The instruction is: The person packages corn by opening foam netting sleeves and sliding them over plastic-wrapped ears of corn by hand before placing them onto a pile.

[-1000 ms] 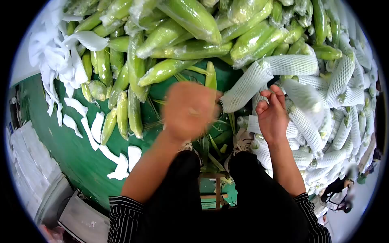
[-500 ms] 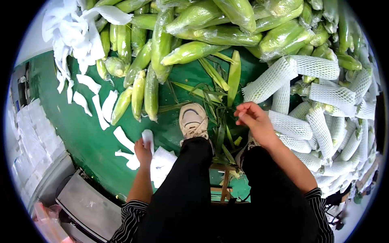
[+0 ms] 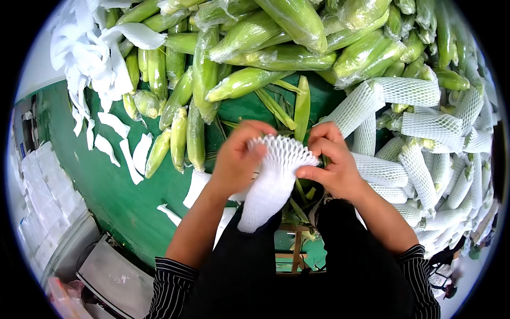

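Note:
A white foam net sleeve (image 3: 268,186) hangs between my two hands, its mesh mouth stretched wide at the top and its lower end narrow above my left leg. My left hand (image 3: 239,159) grips the left side of the mouth. On the right side, the thumb and fingers of my right hand (image 3: 334,165) pinch the edge. No ear of corn shows inside the sleeve. Just beyond my hands lie green corn husk leaves (image 3: 302,109) and a film-wrapped ear of corn (image 3: 244,83).
Film-wrapped corn (image 3: 281,57) is heaped at the far side. Corn in foam net sleeves (image 3: 430,125) is piled on the right. Loose white foam sleeves (image 3: 114,125) lie on the green floor (image 3: 122,199) at left. A grey bin (image 3: 114,276) stands lower left.
My left hand has lifted a foam sleeve from the floor at left and brought it to the middle. My right hand has taken hold of its mouth, which is now spread open.

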A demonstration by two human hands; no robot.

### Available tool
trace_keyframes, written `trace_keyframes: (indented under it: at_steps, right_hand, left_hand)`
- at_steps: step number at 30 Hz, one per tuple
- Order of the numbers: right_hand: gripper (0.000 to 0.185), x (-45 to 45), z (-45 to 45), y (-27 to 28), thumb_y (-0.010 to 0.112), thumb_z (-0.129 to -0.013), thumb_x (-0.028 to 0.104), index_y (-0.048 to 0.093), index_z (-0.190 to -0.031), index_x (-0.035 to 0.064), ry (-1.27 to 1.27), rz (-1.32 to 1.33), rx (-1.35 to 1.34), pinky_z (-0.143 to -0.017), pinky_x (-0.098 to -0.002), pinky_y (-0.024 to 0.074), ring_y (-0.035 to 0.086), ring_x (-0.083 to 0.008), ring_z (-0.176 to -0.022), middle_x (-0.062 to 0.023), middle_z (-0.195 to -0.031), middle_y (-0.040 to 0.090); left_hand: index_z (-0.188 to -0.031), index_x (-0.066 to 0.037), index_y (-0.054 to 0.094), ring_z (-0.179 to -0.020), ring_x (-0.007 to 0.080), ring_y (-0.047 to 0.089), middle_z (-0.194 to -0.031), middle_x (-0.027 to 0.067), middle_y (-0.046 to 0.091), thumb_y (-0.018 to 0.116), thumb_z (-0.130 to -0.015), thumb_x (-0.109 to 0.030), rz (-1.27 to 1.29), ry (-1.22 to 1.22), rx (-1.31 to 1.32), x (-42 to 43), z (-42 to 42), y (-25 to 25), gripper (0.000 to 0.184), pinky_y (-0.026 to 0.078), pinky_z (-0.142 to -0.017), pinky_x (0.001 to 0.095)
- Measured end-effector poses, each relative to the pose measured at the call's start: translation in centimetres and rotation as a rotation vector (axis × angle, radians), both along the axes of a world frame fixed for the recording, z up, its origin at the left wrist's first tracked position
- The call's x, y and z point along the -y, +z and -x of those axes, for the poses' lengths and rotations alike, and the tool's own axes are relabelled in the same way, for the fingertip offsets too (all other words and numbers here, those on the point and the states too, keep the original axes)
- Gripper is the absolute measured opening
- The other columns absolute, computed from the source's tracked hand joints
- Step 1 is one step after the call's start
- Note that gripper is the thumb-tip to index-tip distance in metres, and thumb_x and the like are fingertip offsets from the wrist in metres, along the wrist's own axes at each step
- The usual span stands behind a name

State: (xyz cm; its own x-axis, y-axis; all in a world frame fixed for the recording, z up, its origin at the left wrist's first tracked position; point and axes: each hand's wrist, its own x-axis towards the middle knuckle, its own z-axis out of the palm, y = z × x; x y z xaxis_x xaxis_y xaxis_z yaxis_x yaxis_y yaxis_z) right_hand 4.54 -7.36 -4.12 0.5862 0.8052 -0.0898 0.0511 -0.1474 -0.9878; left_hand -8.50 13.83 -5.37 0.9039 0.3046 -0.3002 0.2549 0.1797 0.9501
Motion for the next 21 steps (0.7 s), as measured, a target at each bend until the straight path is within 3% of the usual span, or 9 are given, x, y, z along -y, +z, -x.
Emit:
trace_keyframes:
  at_steps: [2,3,5,6,8,11,13,18,21]
  right_hand:
    - [0.03,0.4,-0.7,0.3,0.085,-0.072,0.017,0.058,-0.07,0.0032,-0.039,0.04,0.451,-0.075,-0.0366,0.0426,0.053,-0.0289,-0.082,-0.0104,-0.096,0.056]
    - [0.028,0.6,-0.7,0.3,0.084,-0.072,0.015,0.058,-0.07,0.0033,-0.026,-0.014,0.455,-0.072,-0.0372,0.0427,0.053,-0.0292,-0.078,-0.0104,-0.09,0.056]
    - [0.025,0.9,-0.7,0.4,0.081,-0.072,0.012,0.057,-0.07,0.0036,-0.001,-0.135,0.467,-0.066,-0.0384,0.0431,0.052,-0.03,-0.071,-0.0102,-0.078,0.055]
    - [0.021,1.1,-0.7,0.7,0.078,-0.073,0.008,0.058,-0.07,0.0036,0.052,-0.123,0.394,-0.058,-0.0386,0.0422,0.052,-0.0297,-0.062,-0.0096,-0.065,0.053]
    - [0.022,1.2,0.2,0.2,0.079,-0.074,0.009,0.058,-0.07,0.0036,0.054,-0.105,0.286,-0.056,-0.0377,0.0419,0.053,-0.0288,-0.06,-0.0094,-0.065,0.054]
    - [0.019,1.9,0.5,0.0,0.078,-0.079,0.012,0.061,-0.076,0.0022,0.051,0.015,0.111,-0.056,-0.0346,0.0428,0.055,-0.0245,-0.06,-0.0096,-0.068,0.057]
    - [0.018,2.5,1.4,-0.1,0.077,-0.08,0.012,0.064,-0.081,0.0012,-0.011,0.094,-0.026,-0.057,-0.0325,0.0435,0.057,-0.0226,-0.062,-0.0104,-0.071,0.059]
    - [0.013,2.2,1.6,-0.3,0.069,-0.089,0.005,0.066,-0.101,-0.001,-0.077,0.041,-0.502,-0.075,-0.0269,0.0471,0.057,-0.0071,-0.084,-0.0001,-0.093,0.065]
    - [0.017,2.2,1.2,-0.2,0.069,-0.089,0.003,0.066,-0.105,-0.001,-0.075,0.035,-0.691,-0.08,-0.026,0.048,0.058,-0.0071,-0.088,-0.0001,-0.098,0.066]
  left_hand:
    - [-0.103,-0.003,0.058,-0.094,0.0187,0.059,-0.113,0.0107,0.058,0.064,-0.091,-0.008,-0.428,0.204,-0.265,-2.7,0.4,-2.2,0.014,0.049,-0.082,0.0314]
    - [-0.102,-0.002,0.058,-0.09,0.0229,0.061,-0.113,0.0128,0.059,0.063,-0.09,-0.009,-0.674,0.343,-0.461,-5.0,0.1,-3.0,0.015,0.05,-0.081,0.0337]
    - [-0.115,-0.004,0.057,-0.094,0.0341,0.063,-0.123,0.016,0.056,0.066,-0.086,-0.016,-0.843,0.225,-0.738,-10.2,1.0,-6.7,0.032,0.052,-0.081,0.0409]
    - [-0.12,-0.006,0.054,-0.098,0.0362,0.062,-0.126,0.0164,0.054,0.068,-0.084,-0.019,-0.957,0.183,-0.665,-10.3,1.1,-6.7,0.041,0.052,-0.082,0.0433]
    - [-0.131,-0.008,0.049,-0.105,0.0405,0.061,-0.134,0.0174,0.05,0.072,-0.081,-0.023,-1.179,0.103,-0.519,-9.8,1.7,-6.3,0.057,0.052,-0.084,0.0482]
    - [-0.142,-0.011,0.039,-0.112,0.0402,0.06,-0.143,0.0169,0.042,0.075,-0.077,-0.024,-1.196,-0.09,-0.72,-11.7,3.1,-7.0,0.075,0.053,-0.085,0.05]
    - [-0.14,-0.011,0.041,-0.112,0.0402,0.06,-0.139,0.0173,0.049,0.076,-0.076,-0.025,-1.151,-0.091,-0.768,-12.0,2.6,-7.5,0.075,0.052,-0.086,0.0499]
    - [-0.136,-0.01,0.045,-0.111,0.0382,0.061,-0.129,0.0171,0.058,0.076,-0.075,-0.024,-1.023,-0.146,-0.795,-13.0,2.0,-7.7,0.071,0.05,-0.091,0.0469]
    - [-0.128,-0.009,0.051,-0.107,0.0377,0.062,-0.123,0.0158,0.061,0.075,-0.074,-0.021,-0.974,-0.293,-0.782,-12.3,1.4,-4.8,0.06,0.05,-0.091,0.0453]
